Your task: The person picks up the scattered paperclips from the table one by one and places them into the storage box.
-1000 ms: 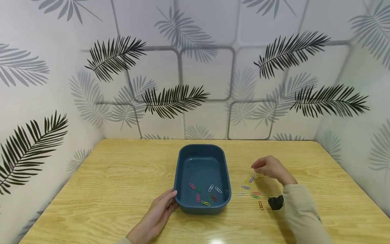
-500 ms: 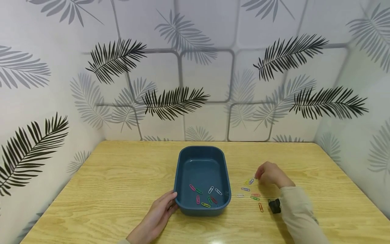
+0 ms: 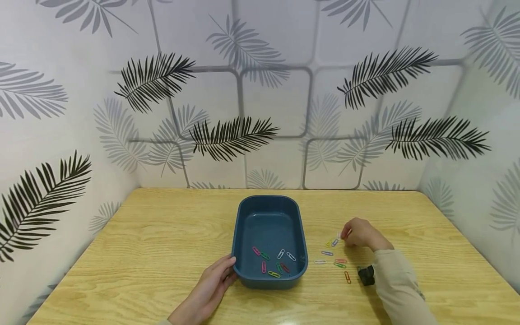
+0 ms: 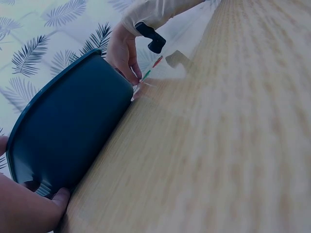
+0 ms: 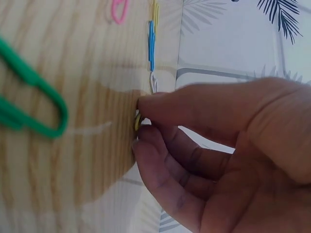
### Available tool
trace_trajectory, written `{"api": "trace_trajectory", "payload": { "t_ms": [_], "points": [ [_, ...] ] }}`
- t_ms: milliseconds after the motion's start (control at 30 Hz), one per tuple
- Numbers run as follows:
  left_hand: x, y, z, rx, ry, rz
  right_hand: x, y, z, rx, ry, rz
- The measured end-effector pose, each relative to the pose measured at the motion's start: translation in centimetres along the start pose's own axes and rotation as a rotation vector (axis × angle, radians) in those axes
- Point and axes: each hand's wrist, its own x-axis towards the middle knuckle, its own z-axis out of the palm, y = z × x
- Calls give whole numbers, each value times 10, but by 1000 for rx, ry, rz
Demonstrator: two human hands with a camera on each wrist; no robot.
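The right hand [image 3: 361,234] has dropped to the pale wood-grain desk [image 3: 174,230], apparently securing a small, yellowish, wire-loop paper clip [image 5: 137,121].
The deep blue, round-cornered tray [image 3: 268,283] sits at lower centre, the left hand [image 3: 209,286] gripping its lower-left corner; at lower right, the right hand's thumb and fingers pinch the slim clip. Coloured wire clips [image 3: 274,274] lie in the tray's lower half, others on the desk to its right.

Blue tub [image 4: 73,116] on wood-grained table [image 4: 218,145]
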Motion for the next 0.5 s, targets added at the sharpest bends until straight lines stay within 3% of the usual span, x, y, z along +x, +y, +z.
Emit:
{"api": "trace_trajectory", "payload": {
  "t_ms": [500],
  "points": [
    [0, -1, 0, 8, 1, 5, -2, 1, 0, -7, 34, 13]
  ]
}}
